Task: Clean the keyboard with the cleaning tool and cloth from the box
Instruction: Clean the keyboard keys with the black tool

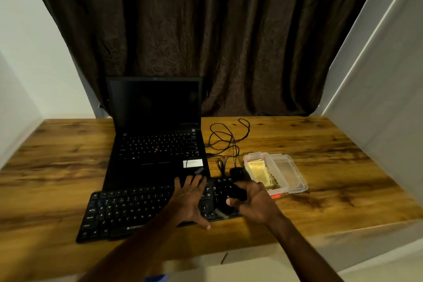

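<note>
Head view of the brushing stage of keyboard cleaning. The keyboard lies at a slight angle along the near edge of the table, just in front of an open laptop. The left hand rests flat on the keys right of centre, fingers straight and spread, apparently steadying the board. The right hand is curled round a dark cleaning tool above the right end of the keyboard. What looks like its bristled end points down at the keys there, though blur hides whether it touches them.

The clear box stands open just right of the keyboard with the yellow cloth folded inside it, and its lid lies alongside. A mouse and a loose cable sit between the laptop and the box.

Judged step: the tool is in use and the cloth has not been taken out, so the task appears to be around its middle. The next move probably calls for short sweeps along the key rows toward the left, with the left hand shifted clear of the uncleaned keys. After that the tool would be set down and the cloth taken from the box for wiping.
</note>
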Demonstrator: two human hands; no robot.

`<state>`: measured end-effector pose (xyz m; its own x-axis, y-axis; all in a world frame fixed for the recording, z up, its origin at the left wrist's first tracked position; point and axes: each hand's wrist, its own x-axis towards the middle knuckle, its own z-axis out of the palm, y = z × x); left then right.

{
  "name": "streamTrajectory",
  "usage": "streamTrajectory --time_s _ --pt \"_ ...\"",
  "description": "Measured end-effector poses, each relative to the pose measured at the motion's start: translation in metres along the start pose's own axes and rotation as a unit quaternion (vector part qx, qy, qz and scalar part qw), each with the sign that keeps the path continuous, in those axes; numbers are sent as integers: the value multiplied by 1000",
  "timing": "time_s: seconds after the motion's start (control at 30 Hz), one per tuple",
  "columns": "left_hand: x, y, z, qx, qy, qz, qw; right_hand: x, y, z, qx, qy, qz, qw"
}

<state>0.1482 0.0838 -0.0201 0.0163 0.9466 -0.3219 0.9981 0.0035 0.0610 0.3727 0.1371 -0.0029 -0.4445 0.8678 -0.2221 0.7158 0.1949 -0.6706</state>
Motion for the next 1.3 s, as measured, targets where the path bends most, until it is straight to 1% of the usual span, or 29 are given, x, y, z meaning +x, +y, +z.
streamTrajectory --time_s 0.1,0.17,0.23,0.27,0.37,0.47,0.57,0.63,0.67,0.73,0.87,0.93,1.0,1.07,1.13,1.17,1.23,1.3 --pt "0 -1 1 0 0 1 1000 -7 -14 -1 2 -1 11 1000" --pt "0 -1 2 -2 1 2 1000 -4 -8 2 4 25 8 1000" --pt "0 -1 3 -6 6 5 1000 8 19 8 -14 32 11 999" --pt "-1 -2 3 -8 11 7 1000 8 22 7 -30 38 10 999" --pt "-2 -2 2 -18 12 6 1000 -9 -6 -6 -71 103 24 992" --pt "-2 -1 1 -21 10 4 1000 -17 -21 -7 -130 126 48 982" --pt "-3 0 0 -17 1 1 1000 -21 -35 8 -123 103 37 986" --pt "-3 1 -2 -13 -2 1 1000 -22 -44 17 -86 83 9 993" --pt "-3 1 -2 -12 0 2 1000 -21 -48 20 -60 81 -5 995" --pt "-4 1 -2 -13 0 2 1000 -21 -50 20 -44 87 -16 995" --pt "-4 1 -3 -21 -4 -1 1000 -14 -35 12 -87 132 36 987" --pt "-4 1 -3 -23 -3 0 1000 -16 -35 7 -125 151 36 980" --pt "-4 2 -4 -22 -11 -3 1000 -17 -36 8 -144 141 37 979" --pt "-4 2 -4 -19 -11 -3 1000 -19 -43 17 -148 120 18 982" --pt "-4 1 -4 -16 -4 2 1000 -17 -48 27 -130 99 10 987" --pt "-4 1 -4 -15 -1 4 1000 -16 -51 29 -116 99 -11 988" --pt "-4 0 -3 -13 -2 5 1000 -15 -49 27 -99 103 -12 990" --pt "-3 0 -4 -15 -6 4 1000 -13 -43 19 -112 117 11 987"
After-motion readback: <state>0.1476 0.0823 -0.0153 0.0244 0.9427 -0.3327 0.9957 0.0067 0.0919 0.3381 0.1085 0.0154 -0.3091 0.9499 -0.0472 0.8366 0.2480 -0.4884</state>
